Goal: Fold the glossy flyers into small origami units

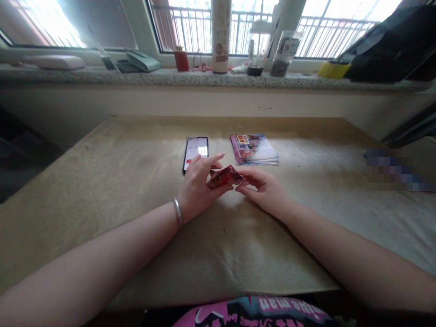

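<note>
A small folded piece of red printed paper (224, 176) is held between both hands just above the tan table (119, 181). My left hand (199, 184), with a silver bangle on the wrist, pinches its left side. My right hand (264, 186) pinches its right end with fingertips together. Just behind the left hand a black phone (195, 152) lies flat with its screen lit. A stack of colourful printed leaflets (254, 149) rests behind the right hand.
A stone window sill (190, 79) runs along the back with a tall cylinder (220, 36), a red cup (181, 60), jars and a green case on it. A blurred-out object (395, 170) lies at the table's right.
</note>
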Tool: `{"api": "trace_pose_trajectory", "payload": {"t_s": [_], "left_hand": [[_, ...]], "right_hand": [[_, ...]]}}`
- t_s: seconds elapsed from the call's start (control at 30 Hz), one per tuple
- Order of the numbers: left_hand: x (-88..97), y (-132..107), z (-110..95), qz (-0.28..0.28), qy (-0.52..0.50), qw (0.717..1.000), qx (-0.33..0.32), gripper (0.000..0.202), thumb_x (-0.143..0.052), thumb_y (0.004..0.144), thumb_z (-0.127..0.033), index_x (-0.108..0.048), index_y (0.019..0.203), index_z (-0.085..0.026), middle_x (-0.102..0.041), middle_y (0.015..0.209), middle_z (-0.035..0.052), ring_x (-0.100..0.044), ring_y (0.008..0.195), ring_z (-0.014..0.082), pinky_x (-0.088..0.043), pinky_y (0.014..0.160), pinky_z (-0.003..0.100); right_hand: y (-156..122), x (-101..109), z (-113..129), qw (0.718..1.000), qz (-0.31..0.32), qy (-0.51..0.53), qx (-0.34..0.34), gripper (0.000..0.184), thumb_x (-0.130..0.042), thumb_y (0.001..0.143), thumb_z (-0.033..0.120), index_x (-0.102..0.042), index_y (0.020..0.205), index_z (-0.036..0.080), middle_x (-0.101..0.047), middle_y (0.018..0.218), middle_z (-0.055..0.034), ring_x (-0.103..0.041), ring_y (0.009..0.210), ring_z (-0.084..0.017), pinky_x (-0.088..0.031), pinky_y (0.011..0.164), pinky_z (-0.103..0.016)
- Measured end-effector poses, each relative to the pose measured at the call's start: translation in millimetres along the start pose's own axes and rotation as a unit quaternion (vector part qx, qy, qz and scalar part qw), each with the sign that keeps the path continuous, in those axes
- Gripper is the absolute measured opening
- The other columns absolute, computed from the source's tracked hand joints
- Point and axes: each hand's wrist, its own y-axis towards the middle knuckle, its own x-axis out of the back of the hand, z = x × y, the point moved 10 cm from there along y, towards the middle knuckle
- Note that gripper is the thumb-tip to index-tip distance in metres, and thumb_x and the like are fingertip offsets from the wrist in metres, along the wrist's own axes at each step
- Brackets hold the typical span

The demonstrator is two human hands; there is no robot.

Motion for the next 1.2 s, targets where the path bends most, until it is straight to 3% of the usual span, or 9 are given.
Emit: {"api": "trace_pose_trajectory", "payload": {"t_s": [0.13,0.27,0.43,0.63,0.83,1.0,1.2], "left_hand": [[-3.5,1,-9,0.025,-0.008,0.999,-0.032,0.049,-0.072,0.075,-0.041,-0.050,0.114,-0.022,-0.059,0.106,0.0068,-0.054,0.101,0.0232,-0.041,0.097,0.045],[-5.9,1,-16,0.048,-0.026,0.997,-0.049,0.046,-0.068,0.077,-0.034,-0.049,0.115,-0.020,-0.055,0.118,0.0110,-0.052,0.112,0.0252,-0.040,0.100,0.047],[-3.6,3,-19,0.038,0.001,0.998,-0.057,0.030,-0.066,0.079,-0.028,-0.056,0.107,-0.020,-0.061,0.113,0.0078,-0.054,0.110,0.0238,-0.041,0.099,0.044],[-11.0,3,-14,0.055,-0.024,0.998,-0.027,0.035,-0.064,0.079,-0.023,-0.054,0.113,-0.019,-0.061,0.115,0.0086,-0.056,0.108,0.0230,-0.045,0.094,0.040],[-4.6,1,-23,0.031,-0.034,0.997,-0.063,0.053,-0.061,0.081,-0.020,-0.043,0.131,-0.022,-0.050,0.132,0.0114,-0.045,0.125,0.0255,-0.037,0.106,0.047],[11.9,2,-27,-0.028,-0.090,0.994,-0.056,0.036,-0.069,0.081,-0.029,-0.055,0.113,-0.022,-0.061,0.112,0.0076,-0.055,0.110,0.0222,-0.044,0.097,0.043],[13.4,5,-19,-0.046,-0.124,0.991,-0.016,0.008,-0.068,0.082,-0.022,-0.064,0.089,-0.020,-0.067,0.089,0.0028,-0.061,0.088,0.0160,-0.049,0.085,0.035]], "right_hand": [[0,8,6,0.998,-0.036,-0.046,0.014,0.022,-0.062,0.082,0.025,-0.070,0.102,0.026,-0.071,0.100,-0.0036,-0.065,0.091,-0.017,-0.056,0.075,-0.032],[-1,19,14,0.993,-0.064,-0.087,0.039,0.020,-0.060,0.085,0.025,-0.071,0.102,0.027,-0.072,0.102,-0.0039,-0.065,0.094,-0.017,-0.056,0.071,-0.029],[-3,24,24,0.986,-0.083,-0.122,0.084,0.020,-0.060,0.085,0.022,-0.071,0.100,0.026,-0.071,0.097,-0.0040,-0.064,0.091,-0.016,-0.055,0.069,-0.028],[-5,25,36,0.975,-0.092,-0.175,0.101,0.018,-0.062,0.085,0.024,-0.071,0.100,0.027,-0.072,0.095,-0.0038,-0.064,0.087,-0.016,-0.055,0.066,-0.029],[-11,31,60,0.942,-0.127,-0.260,0.168,0.019,-0.063,0.085,0.021,-0.070,0.101,0.027,-0.072,0.095,-0.0039,-0.064,0.088,-0.018,-0.054,0.079,-0.035],[-14,25,69,0.912,-0.107,-0.338,0.209,0.024,-0.064,0.082,0.020,-0.070,0.104,0.030,-0.073,0.100,-0.0016,-0.064,0.090,-0.020,-0.052,0.083,-0.038],[-14,20,68,0.912,-0.097,-0.332,0.220,0.022,-0.065,0.082,0.020,-0.069,0.101,0.029,-0.072,0.100,-0.0018,-0.062,0.092,-0.020,-0.051,0.085,-0.037]]}}
